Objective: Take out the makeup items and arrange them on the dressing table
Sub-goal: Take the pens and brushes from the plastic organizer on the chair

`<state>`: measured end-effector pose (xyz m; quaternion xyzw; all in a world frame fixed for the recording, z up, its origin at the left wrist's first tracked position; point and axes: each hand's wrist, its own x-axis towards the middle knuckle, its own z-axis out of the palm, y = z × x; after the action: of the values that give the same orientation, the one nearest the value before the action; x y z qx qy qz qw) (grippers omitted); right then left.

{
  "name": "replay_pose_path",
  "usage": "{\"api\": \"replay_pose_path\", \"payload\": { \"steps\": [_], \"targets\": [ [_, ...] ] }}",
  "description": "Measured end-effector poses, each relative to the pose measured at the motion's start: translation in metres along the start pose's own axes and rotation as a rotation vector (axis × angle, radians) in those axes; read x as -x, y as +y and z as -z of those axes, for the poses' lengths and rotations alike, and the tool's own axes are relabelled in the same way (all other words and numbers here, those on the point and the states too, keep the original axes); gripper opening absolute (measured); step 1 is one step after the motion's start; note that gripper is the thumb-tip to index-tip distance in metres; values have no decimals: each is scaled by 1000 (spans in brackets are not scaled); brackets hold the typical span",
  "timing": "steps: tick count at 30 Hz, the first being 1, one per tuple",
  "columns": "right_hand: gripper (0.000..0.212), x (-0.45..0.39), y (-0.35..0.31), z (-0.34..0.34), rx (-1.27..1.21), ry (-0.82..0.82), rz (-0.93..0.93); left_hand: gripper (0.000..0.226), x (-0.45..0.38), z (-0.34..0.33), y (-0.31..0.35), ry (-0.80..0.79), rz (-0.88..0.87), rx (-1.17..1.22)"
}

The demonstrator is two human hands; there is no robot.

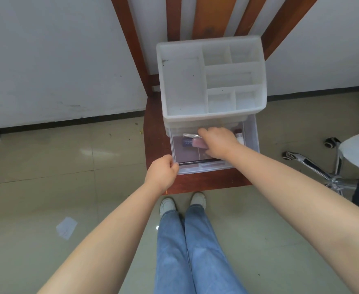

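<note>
- Early stage: the drawer (214,153) stands pulled out, makeup items (192,139) inside it.
- Left hand (162,170) grips the drawer's near-left corner.
- Right hand (216,143) curls around a pinkish item (199,143); nothing arranged yet.

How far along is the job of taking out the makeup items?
Early. Done: the drawer is pulled open, left hand gripping its front corner. In hand: the right hand reaches inside, fingers around a pinkish item. Left: other items remain inside; the organizer's top compartments look empty.
</note>
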<state>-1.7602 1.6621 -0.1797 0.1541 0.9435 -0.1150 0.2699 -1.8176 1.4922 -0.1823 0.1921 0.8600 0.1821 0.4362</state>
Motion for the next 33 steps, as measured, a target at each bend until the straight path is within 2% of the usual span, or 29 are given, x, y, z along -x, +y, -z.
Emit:
{"api": "replay_pose_path", "payload": {
  "steps": [5, 10, 14, 16, 19, 22, 25, 27, 30, 33],
  "targets": [
    [32, 17, 7, 5, -164, 58, -22, 36, 1, 3, 6, 12, 32, -67],
    [29, 85, 16, -11, -521, 127, -252, 19, 5, 3, 15, 68, 40, -171],
    [32, 129, 13, -64, -318, -77, -217, 25, 10, -2, 20, 109, 61, -304],
    [41, 128, 16, -79, -218, -98, -243, 24, 12, -3, 22, 130, 73, -347],
    [39, 113, 26, -81, -171, 67, -284, 19, 18, -1, 26, 228, 57, -369],
    [30, 108, 27, -72, -148, 243, -143, 18, 22, 1, 31, 340, -181, -504],
    [29, 113, 28, -67, -49, 322, -108, 29, 9, -2, 46, 217, -399, -744],
    [31, 111, 32, -65, -29, 327, -106, 37, -9, -4, 59, 151, -415, -902],
    [30, 107, 39, -65, -33, 262, -87, 36, -29, -6, 69, 33, -411, -1096],
    [27, 103, 45, -71, -129, 213, -65, 31, -35, -10, 66, -38, -426, -1156]
  ]
}}
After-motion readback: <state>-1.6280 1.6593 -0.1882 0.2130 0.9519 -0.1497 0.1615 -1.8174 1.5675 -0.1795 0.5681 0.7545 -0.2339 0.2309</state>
